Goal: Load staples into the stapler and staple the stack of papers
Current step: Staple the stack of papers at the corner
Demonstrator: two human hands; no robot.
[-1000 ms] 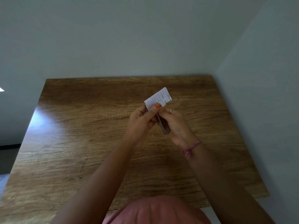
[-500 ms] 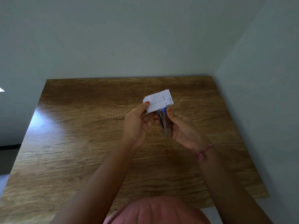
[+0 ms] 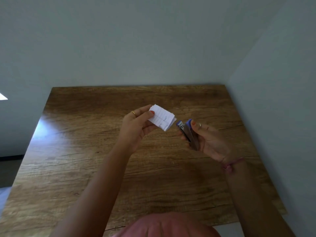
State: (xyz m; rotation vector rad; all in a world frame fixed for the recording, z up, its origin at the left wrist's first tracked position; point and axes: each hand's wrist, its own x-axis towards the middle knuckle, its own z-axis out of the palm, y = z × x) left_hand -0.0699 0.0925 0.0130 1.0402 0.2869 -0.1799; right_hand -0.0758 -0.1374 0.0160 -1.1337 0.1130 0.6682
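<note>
My left hand point(image 3: 136, 127) holds a small stack of white lined papers point(image 3: 162, 119) by its left edge, thumb on top, above the middle of the wooden table point(image 3: 85, 159). My right hand point(image 3: 208, 139) grips a small stapler point(image 3: 187, 132) with blue ends and a metal body, its mouth pointing up and left toward the papers. A narrow gap separates the stapler's tip from the stack's right corner. No loose staples are visible.
The table fills a corner, with a grey wall point(image 3: 153, 40) behind and another wall point(image 3: 282, 117) along the right side. A pink garment point(image 3: 164, 226) shows at the bottom edge. A dark floor lies off the table's left side.
The hands have moved apart. The stapler has come off the papers and shifted right with my right hand, while my left hand carried the stack slightly left.
</note>
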